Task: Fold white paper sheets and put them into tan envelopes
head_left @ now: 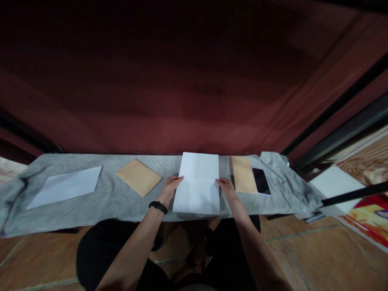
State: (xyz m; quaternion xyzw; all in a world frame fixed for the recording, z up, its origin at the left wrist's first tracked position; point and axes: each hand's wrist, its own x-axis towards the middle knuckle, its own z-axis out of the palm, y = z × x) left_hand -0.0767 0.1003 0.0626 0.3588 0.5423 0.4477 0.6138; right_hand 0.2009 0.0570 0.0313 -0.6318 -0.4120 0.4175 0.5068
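Note:
A white sheet of paper (197, 190) with a crease across its middle is held in front of me, over the cloth-covered bench. My left hand (171, 186), with a black band on the wrist, pinches its left edge. On the opposite edge, my right hand (226, 186) grips the paper with the thumb on top. To the left lies a tan envelope (138, 177), turned at an angle. Close to my right hand is a second tan envelope (244, 174), with a dark-screened phone (261, 181) touching or nearly touching its right side.
Another white sheet (66, 186) lies at the far left of the grey cloth (112, 206). A dark red panel (188, 133) rises behind the bench. At right, a dark metal bar (354, 195) crosses in front of a colourful printed box (370, 218). Tiled floor (291, 242) shows below.

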